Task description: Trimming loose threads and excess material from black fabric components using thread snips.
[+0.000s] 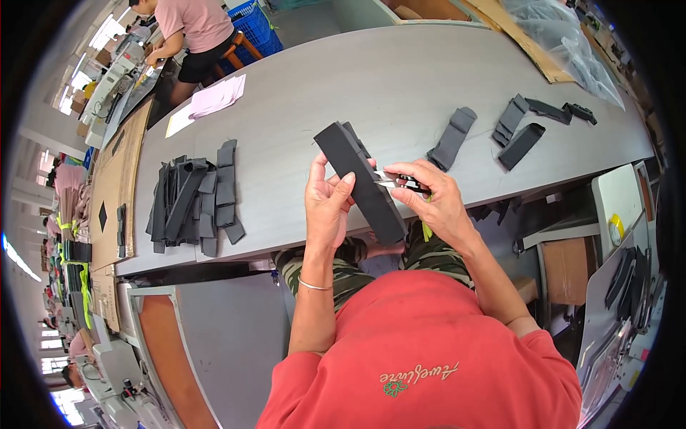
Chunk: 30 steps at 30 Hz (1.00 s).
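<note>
My left hand (pixel 329 202) is closed on a long black fabric strip (pixel 361 182), thumb on its face and fingers behind. The strip slants from upper left to lower right above the table's near edge. In my right hand (pixel 431 193) is a small pair of thread snips (pixel 393 180), black-handled with bright blades. Their blades lie against the strip's right edge, spread a little apart. Whether a thread is between the blades is too small to tell. A second fabric piece (pixel 356 139) shows partly behind the strip's upper end.
On the grey table (pixel 307 93), a pile of black strips (pixel 187 204) lies left. Several folded black pieces (pixel 451 139) lie right. Pink papers (pixel 218 96) and clear plastic (pixel 557 39) rest farther off. A person (pixel 189 32) works at a machine at the far left.
</note>
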Available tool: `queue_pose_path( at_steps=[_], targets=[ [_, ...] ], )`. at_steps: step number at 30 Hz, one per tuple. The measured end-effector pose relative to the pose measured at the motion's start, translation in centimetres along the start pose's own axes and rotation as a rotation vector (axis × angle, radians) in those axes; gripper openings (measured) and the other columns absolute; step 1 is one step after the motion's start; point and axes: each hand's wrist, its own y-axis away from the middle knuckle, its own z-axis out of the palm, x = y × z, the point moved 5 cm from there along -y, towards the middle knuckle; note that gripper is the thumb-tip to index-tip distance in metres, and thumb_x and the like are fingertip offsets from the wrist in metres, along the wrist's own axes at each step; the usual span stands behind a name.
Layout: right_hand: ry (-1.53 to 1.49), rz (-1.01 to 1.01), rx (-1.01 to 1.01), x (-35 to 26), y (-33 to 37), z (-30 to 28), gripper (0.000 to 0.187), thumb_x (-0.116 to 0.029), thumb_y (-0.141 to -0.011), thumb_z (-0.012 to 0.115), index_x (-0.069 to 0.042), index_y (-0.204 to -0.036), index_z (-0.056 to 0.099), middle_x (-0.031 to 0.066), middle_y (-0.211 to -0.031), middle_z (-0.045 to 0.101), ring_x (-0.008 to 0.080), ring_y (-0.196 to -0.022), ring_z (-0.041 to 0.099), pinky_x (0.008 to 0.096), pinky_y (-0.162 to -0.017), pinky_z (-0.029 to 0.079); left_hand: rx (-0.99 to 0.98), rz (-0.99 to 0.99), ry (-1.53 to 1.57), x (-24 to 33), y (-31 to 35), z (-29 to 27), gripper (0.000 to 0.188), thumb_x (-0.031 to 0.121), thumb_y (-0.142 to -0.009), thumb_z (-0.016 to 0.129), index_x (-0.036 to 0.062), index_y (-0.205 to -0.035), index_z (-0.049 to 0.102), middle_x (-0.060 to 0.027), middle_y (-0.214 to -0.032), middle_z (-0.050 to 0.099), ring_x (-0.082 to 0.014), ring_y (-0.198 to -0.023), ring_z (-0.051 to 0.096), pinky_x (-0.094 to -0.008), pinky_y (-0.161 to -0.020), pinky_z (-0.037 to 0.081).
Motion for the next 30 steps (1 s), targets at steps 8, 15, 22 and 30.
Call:
queue_pose_path(
  at_steps=[8, 15, 22, 30],
  targets=[
    [0.080, -0.064, 0.050, -0.2, -1.1, -0.5, 0.031, -0.019, -0.080, 0.071, -0.008, -0.108, 0.065, 0.0074, -0.088, 0.063, 0.0194, -0.076, 0.058, 0.0307, -0.072, 0.046, 0.052, -0.018, -0.028, 0.0, 0.1, 0.3, 0.036, 0.011, -0.093, 0.056, 0.0047, -0.123, 0.038, -0.0228, -0.104, 0.064, -0.0271, -0.077, 0.069, -0.0371, -0.065, 0.060],
    [0.082, -0.050, 0.059, -0.9, -1.8, -0.5, 0.032, -0.021, -0.079, 0.072, -0.010, -0.109, 0.065, 0.0070, -0.091, 0.062, 0.0190, -0.078, 0.058, 0.0305, -0.072, 0.046, 0.044, -0.040, -0.062, -0.4, 0.4, 0.0, 0.050, 0.005, -0.092, 0.055, 0.0030, -0.136, 0.033, -0.0219, -0.091, 0.067, -0.0263, -0.067, 0.068, -0.0353, -0.061, 0.060],
    [0.353, -0.300, 0.167, -1.7, -2.8, -0.2, 0.027, -0.016, -0.078, 0.070, -0.013, -0.105, 0.067, 0.0046, -0.078, 0.058, 0.0226, -0.073, 0.057, 0.0342, -0.066, 0.046, 0.083, -0.069, -0.193, -1.1, 0.6, 0.9, 0.056, -0.005, -0.090, 0.047, 0.0025, -0.143, 0.030, -0.0134, -0.090, 0.066, -0.0192, -0.073, 0.067, -0.0316, -0.060, 0.061],
    [0.648, -0.465, 0.281, -2.5, -3.0, 0.9, 0.022, -0.014, -0.077, 0.069, -0.015, -0.098, 0.069, 0.0008, -0.072, 0.055, 0.0205, -0.067, 0.052, 0.0334, -0.060, 0.040, 0.117, -0.009, -0.487, -2.2, 0.8, 1.1, 0.050, -0.005, -0.090, 0.047, 0.0008, -0.139, 0.038, -0.0078, -0.086, 0.063, -0.0122, -0.068, 0.063, -0.0286, -0.057, 0.057]
  ],
)
